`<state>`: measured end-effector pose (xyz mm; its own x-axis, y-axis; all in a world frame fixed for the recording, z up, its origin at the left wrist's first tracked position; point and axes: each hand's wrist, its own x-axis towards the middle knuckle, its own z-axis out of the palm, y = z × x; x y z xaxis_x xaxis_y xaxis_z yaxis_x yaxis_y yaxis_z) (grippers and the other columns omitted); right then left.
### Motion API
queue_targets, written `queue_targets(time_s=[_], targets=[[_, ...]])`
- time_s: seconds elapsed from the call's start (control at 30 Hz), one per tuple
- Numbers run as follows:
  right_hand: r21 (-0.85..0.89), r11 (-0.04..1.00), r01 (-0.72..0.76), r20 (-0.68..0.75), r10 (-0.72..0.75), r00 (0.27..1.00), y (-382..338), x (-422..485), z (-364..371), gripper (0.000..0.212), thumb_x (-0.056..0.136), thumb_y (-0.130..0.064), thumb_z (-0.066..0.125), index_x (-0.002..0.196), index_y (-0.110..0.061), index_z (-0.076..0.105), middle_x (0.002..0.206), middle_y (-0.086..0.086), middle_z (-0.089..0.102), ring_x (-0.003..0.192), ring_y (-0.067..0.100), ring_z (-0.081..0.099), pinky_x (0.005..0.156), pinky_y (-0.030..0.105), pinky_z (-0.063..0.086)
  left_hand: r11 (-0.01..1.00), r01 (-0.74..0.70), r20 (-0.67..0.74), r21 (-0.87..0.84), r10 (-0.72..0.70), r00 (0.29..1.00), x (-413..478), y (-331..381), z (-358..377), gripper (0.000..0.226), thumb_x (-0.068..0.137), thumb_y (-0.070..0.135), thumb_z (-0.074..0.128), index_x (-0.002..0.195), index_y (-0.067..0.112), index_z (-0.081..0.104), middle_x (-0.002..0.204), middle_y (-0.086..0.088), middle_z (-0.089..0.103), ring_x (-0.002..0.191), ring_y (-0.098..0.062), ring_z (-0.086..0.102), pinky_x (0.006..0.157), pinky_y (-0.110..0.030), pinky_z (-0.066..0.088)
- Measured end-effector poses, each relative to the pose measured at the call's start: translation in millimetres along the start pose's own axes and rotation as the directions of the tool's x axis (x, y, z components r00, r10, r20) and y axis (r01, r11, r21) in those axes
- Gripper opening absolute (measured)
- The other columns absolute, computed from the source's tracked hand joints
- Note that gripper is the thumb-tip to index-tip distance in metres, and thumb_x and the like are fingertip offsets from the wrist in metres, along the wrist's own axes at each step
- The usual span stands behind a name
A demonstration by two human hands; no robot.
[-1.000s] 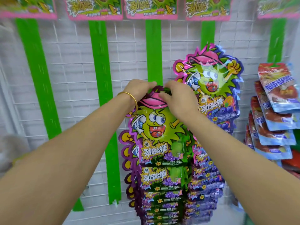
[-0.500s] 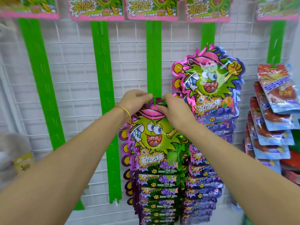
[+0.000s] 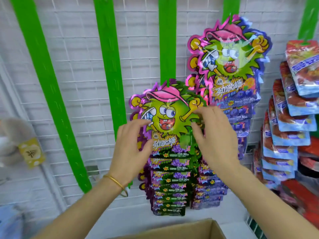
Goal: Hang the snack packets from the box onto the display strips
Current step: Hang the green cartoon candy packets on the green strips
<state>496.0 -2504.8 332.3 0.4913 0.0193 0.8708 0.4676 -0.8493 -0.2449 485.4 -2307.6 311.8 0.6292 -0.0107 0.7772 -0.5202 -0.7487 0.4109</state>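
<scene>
A green monster snack packet with a pink cap hangs from a hook on the middle green display strip, on top of several like packets stacked below it. My left hand is in front of the packet's lower left, fingers spread and holding nothing. My right hand is at the packet's right side, fingers loose and empty. Whether either hand touches the packet I cannot tell. The cardboard box shows its open top edge at the bottom.
A second column of similar packets hangs on the strip to the right. Red and blue pouches hang at the far right. Two bare green strips cross the white wire grid at the left. A yellow tag sits far left.
Both hands let go of the packet's top and dropped down away from the hook. The packet now hangs on the strip by itself. The camera tilted down, showing the box.
</scene>
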Motion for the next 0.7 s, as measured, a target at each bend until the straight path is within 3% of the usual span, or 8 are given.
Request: queue_targets(time_s=[0.07,0.13,0.23,0.37,0.43,0.53,0.6,0.7], targets=[[0.129,0.981,-0.147,0.236,0.114,0.965,6.8,-60.0,4.8,0.018,0.088,-0.019,0.057,0.106,-0.019,0.056,0.099,-0.004,0.056,0.083,0.016,0.055,0.066,0.035,0.046,0.995,0.083,0.130,-0.055,-0.075,0.989,-57.1,-10.8,10.7,0.037,0.074,0.032,0.053,0.111,0.035,0.053,0.107,0.020,0.051,0.105,-0.004,0.041,0.091,-0.003,0.027],[0.136,0.945,-0.296,0.528,0.184,0.829,25.6,-124.7,24.2,0.016,0.089,-0.020,0.056,0.105,-0.023,0.054,0.096,-0.009,0.054,0.078,0.009,0.054,0.072,0.034,0.048,0.969,0.235,0.313,-0.076,-0.201,0.928,-114.9,-22.7,21.1,0.033,0.072,0.040,0.050,0.104,0.047,0.049,0.109,0.029,0.046,0.106,-0.001,0.041,0.096,-0.015,0.032],[-0.012,0.847,-0.532,0.827,0.307,0.471,63.7,-212.3,54.8,0.015,0.088,-0.015,0.056,0.101,-0.022,0.055,0.092,-0.005,0.054,0.082,0.014,0.056,0.083,0.040,0.049,0.870,0.493,0.545,-0.006,-0.410,0.731,-181.5,-41.8,32.4,0.035,0.073,0.028,0.060,0.104,0.042,0.048,0.109,0.022,0.048,0.111,-0.010,0.048,0.095,-0.026,0.041],[-0.310,0.732,-0.606,0.914,0.405,0.021,95.6,-290.4,74.6,0.033,0.089,-0.022,0.059,0.117,-0.005,0.053,0.098,0.003,0.052,0.087,0.020,0.054,0.074,0.028,0.047,0.751,0.656,0.644,0.072,-0.537,0.545,-201.6,-58.3,37.3,0.034,0.076,0.005,0.065,0.109,0.013,0.057,0.106,0.002,0.055,0.108,-0.020,0.056,0.097,-0.024,0.039],[-0.352,0.720,-0.598,0.919,0.386,-0.075,96.2,-314.9,83.1,0.039,0.087,-0.027,0.063,0.117,-0.004,0.052,0.101,0.004,0.051,0.089,0.018,0.052,0.069,0.023,0.043,0.741,0.669,0.659,0.059,-0.532,0.531,-201.3,-60.8,38.7,0.031,0.076,0.004,0.067,0.102,0.017,0.056,0.105,0.000,0.057,0.104,-0.019,0.056,0.099,-0.029,0.040],[-0.366,0.652,-0.664,0.917,0.374,-0.138,91.2,-344.5,99.6,0.039,0.086,-0.034,0.064,0.115,-0.008,0.057,0.107,0.004,0.058,0.096,0.016,0.052,0.081,0.026,0.045,0.742,0.665,0.687,0.083,-0.527,0.501,-203.3,-63.0,43.1,0.030,0.079,0.002,0.065,0.099,0.021,0.054,0.111,-0.003,0.058,0.104,-0.018,0.056,0.100,-0.032,0.040],[-0.396,0.577,-0.714,0.903,0.387,-0.187,81.4,-359.3,107.7,0.032,0.089,-0.034,0.059,0.113,-0.013,0.057,0.101,-0.001,0.058,0.097,0.016,0.051,0.071,0.019,0.044,0.749,0.654,0.688,0.105,-0.530,0.496,-205.4,-63.7,47.3,0.029,0.080,0.003,0.062,0.104,0.017,0.056,0.114,-0.002,0.057,0.104,-0.015,0.055,0.097,-0.027,0.039],[-0.491,0.413,-0.767,0.847,0.432,-0.310,65.0,-387.2,120.2,0.042,0.090,-0.035,0.058,0.120,-0.006,0.052,0.112,0.006,0.055,0.106,0.024,0.054,0.076,0.033,0.051,0.763,0.635,0.692,0.123,-0.524,0.496,-204.6,-63.4,52.5,0.030,0.082,0.003,0.060,0.111,0.011,0.057,0.114,-0.001,0.056,0.103,-0.012,0.054,0.095,-0.024,0.039]])
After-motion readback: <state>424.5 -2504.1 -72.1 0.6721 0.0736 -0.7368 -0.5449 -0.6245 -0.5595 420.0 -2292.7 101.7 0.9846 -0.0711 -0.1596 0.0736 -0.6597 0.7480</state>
